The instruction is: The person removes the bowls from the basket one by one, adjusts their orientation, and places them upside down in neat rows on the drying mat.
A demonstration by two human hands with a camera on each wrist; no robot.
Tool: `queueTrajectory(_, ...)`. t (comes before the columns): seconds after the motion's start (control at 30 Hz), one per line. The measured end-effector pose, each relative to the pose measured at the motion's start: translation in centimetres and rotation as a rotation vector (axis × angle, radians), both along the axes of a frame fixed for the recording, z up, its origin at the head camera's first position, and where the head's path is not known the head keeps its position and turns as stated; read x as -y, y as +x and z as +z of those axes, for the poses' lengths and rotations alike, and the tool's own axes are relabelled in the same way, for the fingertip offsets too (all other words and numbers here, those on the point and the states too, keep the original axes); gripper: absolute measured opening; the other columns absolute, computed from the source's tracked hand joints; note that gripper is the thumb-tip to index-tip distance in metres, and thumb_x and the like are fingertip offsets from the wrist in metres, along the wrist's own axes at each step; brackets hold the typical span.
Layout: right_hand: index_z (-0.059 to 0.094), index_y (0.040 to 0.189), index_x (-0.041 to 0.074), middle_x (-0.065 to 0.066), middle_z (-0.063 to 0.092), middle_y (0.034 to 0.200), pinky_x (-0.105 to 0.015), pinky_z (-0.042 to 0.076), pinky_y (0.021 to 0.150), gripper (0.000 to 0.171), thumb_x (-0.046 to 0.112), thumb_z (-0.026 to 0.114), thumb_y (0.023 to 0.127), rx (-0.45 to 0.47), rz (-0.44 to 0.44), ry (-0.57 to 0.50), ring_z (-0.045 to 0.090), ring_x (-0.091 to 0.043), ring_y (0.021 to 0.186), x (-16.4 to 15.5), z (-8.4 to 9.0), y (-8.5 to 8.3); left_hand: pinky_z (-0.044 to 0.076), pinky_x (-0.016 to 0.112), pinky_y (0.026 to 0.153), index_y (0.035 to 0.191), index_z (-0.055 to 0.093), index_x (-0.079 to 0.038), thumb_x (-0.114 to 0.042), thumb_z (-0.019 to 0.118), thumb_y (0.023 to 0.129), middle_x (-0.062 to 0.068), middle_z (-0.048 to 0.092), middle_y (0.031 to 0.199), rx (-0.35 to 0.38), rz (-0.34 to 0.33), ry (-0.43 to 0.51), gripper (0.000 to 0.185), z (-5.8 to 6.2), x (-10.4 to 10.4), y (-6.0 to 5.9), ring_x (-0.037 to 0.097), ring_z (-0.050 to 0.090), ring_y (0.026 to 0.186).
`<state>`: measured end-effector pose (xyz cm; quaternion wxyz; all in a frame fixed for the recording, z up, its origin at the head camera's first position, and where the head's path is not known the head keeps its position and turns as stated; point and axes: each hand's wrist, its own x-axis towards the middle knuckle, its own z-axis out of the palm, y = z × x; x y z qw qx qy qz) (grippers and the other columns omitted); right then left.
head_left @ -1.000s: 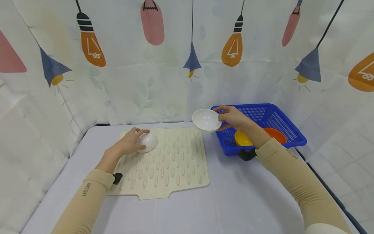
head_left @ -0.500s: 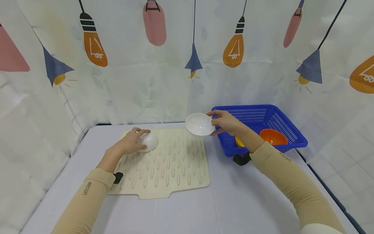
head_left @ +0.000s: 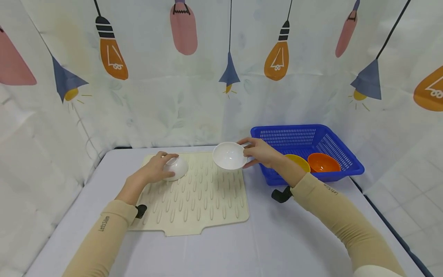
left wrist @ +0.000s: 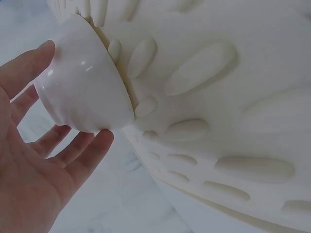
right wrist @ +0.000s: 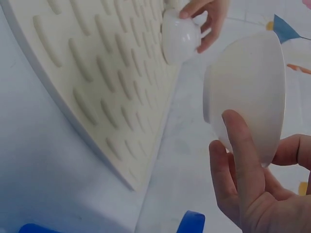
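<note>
Between right-hand fingers [head_left: 250,145] — white bowl [head_left: 229,156], above drying mat [head_left: 194,192].

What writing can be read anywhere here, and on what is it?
"LetsSlim" on the left sleeve, near the wrist.
A short print on the right sleeve: too small to read.
The bowls, mat, basket and curtain show no words; the curtain bears only lamp drawings.
</note>
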<state>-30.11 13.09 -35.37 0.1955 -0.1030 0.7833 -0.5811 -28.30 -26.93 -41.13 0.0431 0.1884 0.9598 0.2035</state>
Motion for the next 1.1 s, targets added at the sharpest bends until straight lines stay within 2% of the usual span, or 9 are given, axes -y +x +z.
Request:
queueTrajectory(0.23,0.054,0.142,0.006,-0.024,0.055,0.133,-0.06,0.055,0.087,0.05,-0.003,0.056,0.093,0.01,0.004,-0.024,0.061,-0.041,0.112,0.6,-0.9,0.2,0.039,0.072,0.098,0.152,0.044,-0.006,-0.018,0.072,0.097,0.037,0.031,0.148,-0.002,0.016,0.003,0.064,0.1,-0.4,0.1,0.06,0.035,0.131)
queueTrajectory(0.4,0.053,0.143,0.006,-0.024,0.055,0.135,-0.055,0.058,0.082,0.051,-0.001,0.055,0.093,0.0,0.003,-0.026,0.061,-0.041,0.113,1.0,-1.1,0.5,0.04,0.073,0.096,0.151,0.044,-0.005,-0.019,0.073,0.096,0.037,0.031,0.148,-0.003,0.038,-0.006,0.063,0.4,-0.9,0.4,0.061,0.035,0.131)
queueTrajectory(0.6,0.051,0.144,0.005,-0.025,0.054,0.136,-0.06,0.055,0.087,0.052,-0.001,0.056,0.093,-0.001,0.01,-0.028,0.061,-0.042,0.114,1.3,-1.3,0.6,0.04,0.074,0.095,0.151,0.043,-0.004,-0.022,0.073,0.097,0.039,0.03,0.147,0.016,0.062,-0.038,0.064,0.9,-1.4,0.6,0.062,0.033,0.131)
queueTrajectory(0.87,0.052,0.142,0.004,-0.025,0.055,0.133,-0.056,0.058,0.083,0.049,-0.003,0.057,0.094,0.021,0.004,-0.036,0.063,-0.041,0.111,2.0,-2.3,0.4,0.038,0.075,0.097,0.152,0.041,-0.003,-0.023,0.071,0.097,0.039,0.028,0.148,0.015,0.066,-0.038,0.066,0.8,-1.4,0.7,0.062,0.03,0.133)
queueTrajectory(1.1,0.052,0.142,0.005,-0.024,0.055,0.133,-0.056,0.058,0.084,0.05,-0.004,0.056,0.094,0.043,-0.006,-0.039,0.063,-0.039,0.109,2.4,-2.8,0.5,0.038,0.075,0.097,0.15,0.045,-0.002,-0.023,0.068,0.099,0.039,0.029,0.149,-0.02,0.077,-0.038,0.06,1.1,-1.9,1.0,0.061,0.031,0.134)
